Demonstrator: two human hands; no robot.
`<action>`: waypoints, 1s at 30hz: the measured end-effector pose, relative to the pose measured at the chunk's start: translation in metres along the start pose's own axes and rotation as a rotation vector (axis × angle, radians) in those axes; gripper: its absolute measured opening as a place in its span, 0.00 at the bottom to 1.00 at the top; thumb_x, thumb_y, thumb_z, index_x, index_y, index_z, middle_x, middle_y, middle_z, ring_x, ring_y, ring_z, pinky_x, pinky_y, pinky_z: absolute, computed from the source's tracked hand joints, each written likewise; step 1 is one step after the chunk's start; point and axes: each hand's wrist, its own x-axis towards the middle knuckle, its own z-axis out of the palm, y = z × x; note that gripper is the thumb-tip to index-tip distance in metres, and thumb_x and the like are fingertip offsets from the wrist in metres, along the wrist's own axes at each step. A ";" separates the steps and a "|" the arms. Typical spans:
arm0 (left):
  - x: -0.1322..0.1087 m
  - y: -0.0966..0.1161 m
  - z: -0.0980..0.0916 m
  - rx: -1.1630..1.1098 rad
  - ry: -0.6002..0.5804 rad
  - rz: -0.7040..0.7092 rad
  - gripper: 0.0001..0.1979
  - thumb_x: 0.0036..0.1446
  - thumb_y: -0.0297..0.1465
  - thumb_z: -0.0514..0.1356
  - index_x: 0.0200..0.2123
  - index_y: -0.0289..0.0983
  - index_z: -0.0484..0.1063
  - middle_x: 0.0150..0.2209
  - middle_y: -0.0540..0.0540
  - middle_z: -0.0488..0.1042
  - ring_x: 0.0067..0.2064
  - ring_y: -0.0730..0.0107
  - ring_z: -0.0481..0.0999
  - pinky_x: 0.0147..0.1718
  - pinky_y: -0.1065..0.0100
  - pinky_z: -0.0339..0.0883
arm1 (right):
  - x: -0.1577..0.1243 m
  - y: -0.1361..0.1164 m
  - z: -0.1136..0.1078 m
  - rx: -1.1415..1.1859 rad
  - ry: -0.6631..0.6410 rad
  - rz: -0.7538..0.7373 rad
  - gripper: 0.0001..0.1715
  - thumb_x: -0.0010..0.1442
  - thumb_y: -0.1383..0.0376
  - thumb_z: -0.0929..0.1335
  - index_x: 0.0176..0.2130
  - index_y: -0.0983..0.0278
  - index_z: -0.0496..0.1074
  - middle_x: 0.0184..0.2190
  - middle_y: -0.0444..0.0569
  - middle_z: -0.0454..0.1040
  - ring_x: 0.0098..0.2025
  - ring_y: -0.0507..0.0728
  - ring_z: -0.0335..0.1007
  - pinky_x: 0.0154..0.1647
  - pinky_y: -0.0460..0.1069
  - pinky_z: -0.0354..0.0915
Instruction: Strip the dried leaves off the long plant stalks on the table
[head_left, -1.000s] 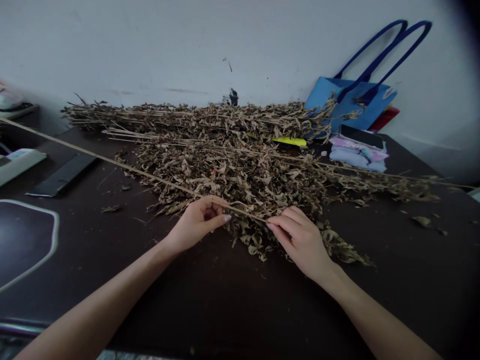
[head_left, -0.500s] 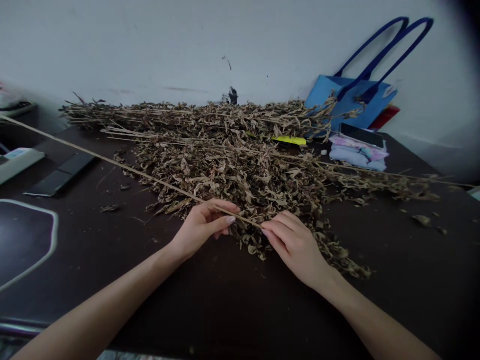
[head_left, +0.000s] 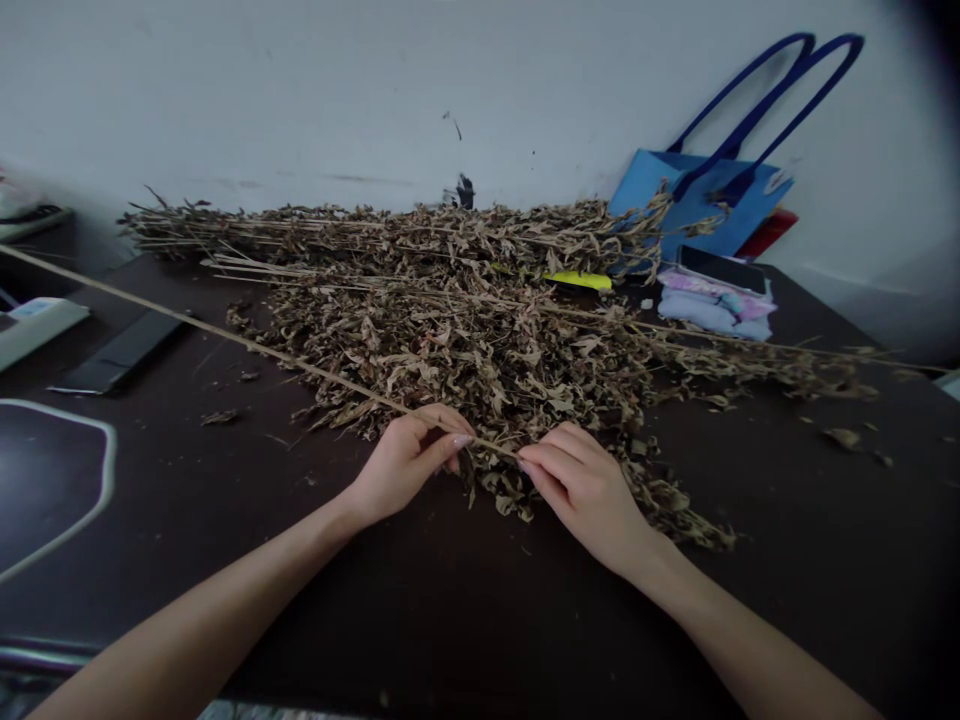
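Observation:
A long, thin dried plant stem runs from the left edge of the view down to the middle. My left hand pinches it between thumb and fingers, close to its near end. A short way to the right, my right hand is closed on the same stem, its fingertips gripping it. Curled dry leaves hang below the stem between my hands. Just behind both hands spreads a heap of dried leaves, brown and crumpled. Farther back, leafy dried stalks lie along the wall.
A blue bag leans on the wall at the back right. A phone rests on folded cloth there. Something yellow pokes from the heap. At left lie a dark flat object and a white-edged panel on the dark table.
The stem's far end has dropped slightly at the left edge. My left thumb and fingers have closed more on the stem; my right hand has barely shifted.

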 end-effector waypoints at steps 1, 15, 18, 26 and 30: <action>0.000 0.001 0.000 0.028 -0.001 0.015 0.16 0.60 0.31 0.54 0.21 0.33 0.70 0.36 0.43 0.71 0.35 0.71 0.72 0.35 0.70 0.67 | 0.000 0.000 0.000 -0.001 -0.002 0.000 0.11 0.62 0.68 0.61 0.36 0.65 0.72 0.28 0.49 0.69 0.34 0.54 0.62 0.37 0.50 0.61; 0.002 0.004 -0.006 0.169 -0.036 0.143 0.13 0.61 0.29 0.51 0.26 0.34 0.70 0.35 0.42 0.70 0.41 0.65 0.71 0.40 0.66 0.66 | 0.000 0.001 0.000 0.025 -0.022 0.005 0.11 0.63 0.68 0.60 0.36 0.65 0.71 0.29 0.49 0.68 0.34 0.54 0.62 0.37 0.50 0.61; 0.002 0.004 -0.007 0.179 -0.040 0.153 0.13 0.61 0.28 0.51 0.26 0.34 0.69 0.35 0.42 0.69 0.40 0.66 0.70 0.39 0.66 0.66 | 0.000 0.002 -0.001 0.039 -0.029 0.007 0.11 0.63 0.68 0.60 0.36 0.65 0.71 0.28 0.48 0.68 0.34 0.54 0.62 0.37 0.50 0.61; 0.002 0.006 -0.008 0.255 -0.054 0.202 0.16 0.62 0.27 0.49 0.23 0.35 0.67 0.34 0.42 0.69 0.42 0.66 0.69 0.41 0.65 0.64 | 0.001 0.003 -0.001 0.088 -0.041 0.013 0.10 0.63 0.69 0.60 0.36 0.65 0.70 0.29 0.48 0.67 0.35 0.54 0.60 0.37 0.50 0.61; 0.002 0.006 -0.010 0.267 -0.069 0.211 0.13 0.62 0.25 0.48 0.26 0.34 0.66 0.36 0.43 0.68 0.40 0.68 0.69 0.41 0.66 0.64 | 0.001 0.004 -0.002 0.092 -0.049 0.019 0.10 0.63 0.68 0.60 0.36 0.65 0.70 0.29 0.48 0.67 0.35 0.54 0.60 0.37 0.50 0.61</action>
